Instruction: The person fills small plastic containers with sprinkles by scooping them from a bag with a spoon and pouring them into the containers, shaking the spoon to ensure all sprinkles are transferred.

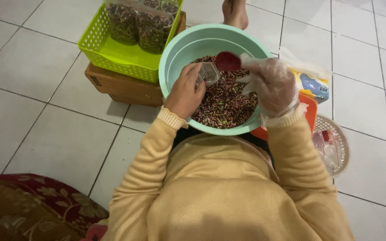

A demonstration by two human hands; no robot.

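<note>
Small clear bag point(208, 72) sits over the teal bowl point(179, 49), mouth up, pinched at its rim by the left hand point(185, 93), fingers closed on it. Thin film: likely light, floppy, slippery, best held at the rim to stay open. Right hand point(269, 85), in a plastic glove, grips a red scoop point(227, 61) at the bag's 2 o'clock. Dark mix point(223, 105) fills the bowl bottom; loose, spills easily. Green basket point(112, 53) of filled bags at bowl's 10 o'clock on a wooden box point(121, 87). White basket point(341, 147) at 4 o'clock, on the floor point(45, 129).
</note>
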